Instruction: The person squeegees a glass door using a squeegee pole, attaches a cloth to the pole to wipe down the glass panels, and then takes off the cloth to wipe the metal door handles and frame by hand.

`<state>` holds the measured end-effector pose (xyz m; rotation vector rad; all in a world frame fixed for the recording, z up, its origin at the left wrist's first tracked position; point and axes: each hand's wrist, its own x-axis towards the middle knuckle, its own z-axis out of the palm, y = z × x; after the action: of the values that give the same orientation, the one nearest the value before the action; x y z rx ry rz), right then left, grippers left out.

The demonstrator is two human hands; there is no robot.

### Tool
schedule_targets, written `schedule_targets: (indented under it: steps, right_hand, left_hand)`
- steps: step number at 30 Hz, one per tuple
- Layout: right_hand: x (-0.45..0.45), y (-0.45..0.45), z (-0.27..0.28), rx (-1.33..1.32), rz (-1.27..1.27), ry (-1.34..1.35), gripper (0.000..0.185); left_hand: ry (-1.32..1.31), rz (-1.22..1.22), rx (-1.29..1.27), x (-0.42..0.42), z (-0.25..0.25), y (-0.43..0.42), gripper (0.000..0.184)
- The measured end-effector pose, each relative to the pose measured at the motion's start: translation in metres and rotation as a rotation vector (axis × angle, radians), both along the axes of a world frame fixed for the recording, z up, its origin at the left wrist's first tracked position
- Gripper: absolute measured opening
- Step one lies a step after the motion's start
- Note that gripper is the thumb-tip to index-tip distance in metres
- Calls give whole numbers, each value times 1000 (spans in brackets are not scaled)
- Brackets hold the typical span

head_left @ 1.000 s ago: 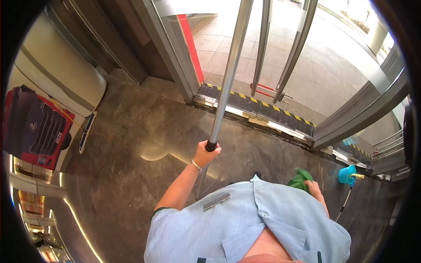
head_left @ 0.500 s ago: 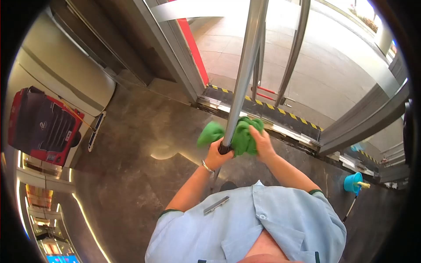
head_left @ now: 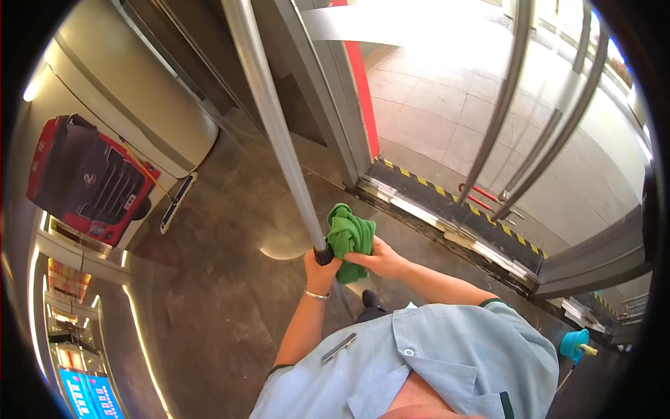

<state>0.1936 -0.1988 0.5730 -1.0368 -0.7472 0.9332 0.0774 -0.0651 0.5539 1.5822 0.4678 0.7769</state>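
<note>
My left hand point(head_left: 320, 274), with a silver bangle at the wrist, is closed around the black-collared lower section of a long metal pole point(head_left: 283, 140). The pole rises up and to the left, and its top lies outside the view. Against the pole, just right of that hand, is a bunched green cloth point(head_left: 351, 237). My right hand point(head_left: 384, 258) grips the cloth from its right side, thumb lying over it. Some of the right fingers are hidden behind the cloth.
A glass door with upright bars point(head_left: 502, 105) stands ahead, above a yellow-black striped threshold point(head_left: 447, 197). On the left are a red and black truck-front display point(head_left: 94, 181) and a flat mop point(head_left: 178, 202). A blue bucket point(head_left: 574, 343) sits at right.
The pole has tilted to the left, away from the doorway. The cloth, spread on both sides of it before, is now bunched on its right. Both hands have come lower and closer together.
</note>
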Motion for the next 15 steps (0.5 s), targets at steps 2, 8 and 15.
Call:
schedule_targets:
  steps: [2, 8, 15]
  right_hand:
    - [12, 42, -7, 1, 0, 4, 51]
    - [123, 150, -18, -125, -348, 72, 36]
    - [328, 291, 124, 153, -829, -679, 48]
  left_hand:
    - [-115, 80, 3, 11, -4, 36, 26]
    - [-110, 84, -144, 29, 53, 144, 28]
    - [-127, 141, -134, 91, 58, 229, 10]
